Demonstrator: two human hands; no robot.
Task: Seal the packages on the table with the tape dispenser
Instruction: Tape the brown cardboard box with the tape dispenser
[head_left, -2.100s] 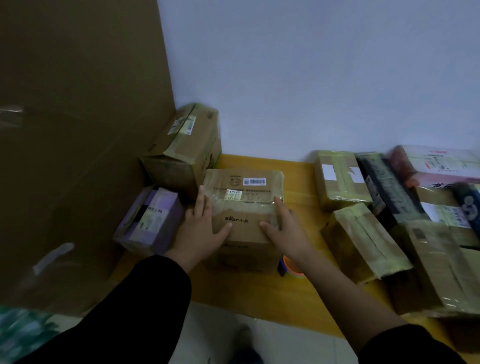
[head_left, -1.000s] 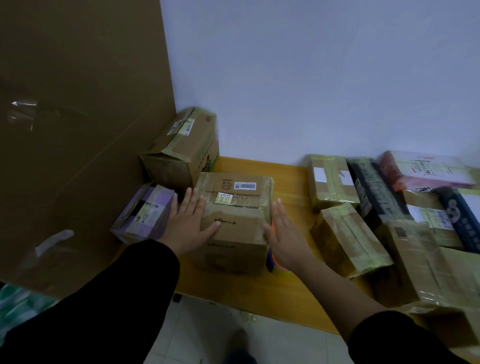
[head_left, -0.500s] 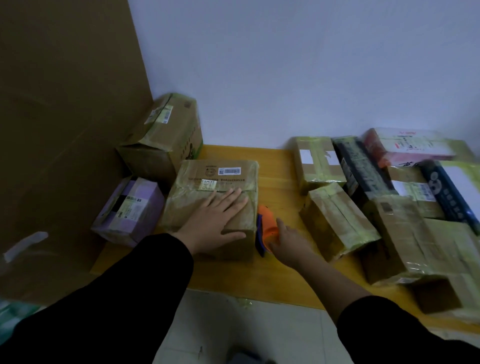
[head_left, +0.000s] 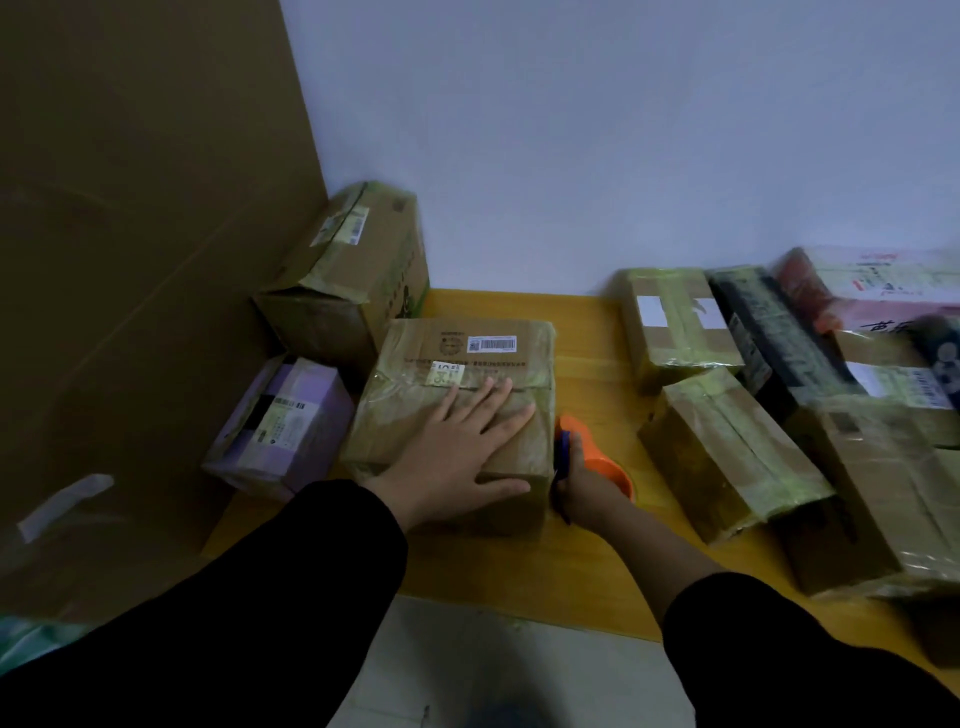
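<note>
Matt cardboard box under glossy tape, smooth wooden table

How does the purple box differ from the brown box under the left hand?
The purple box is smaller than the brown box. The purple box is lilac with a dark band; the brown box is plain cardboard. No hand touches the purple box; the left hand lies flat on the brown box. Both carry barcode labels.
</note>
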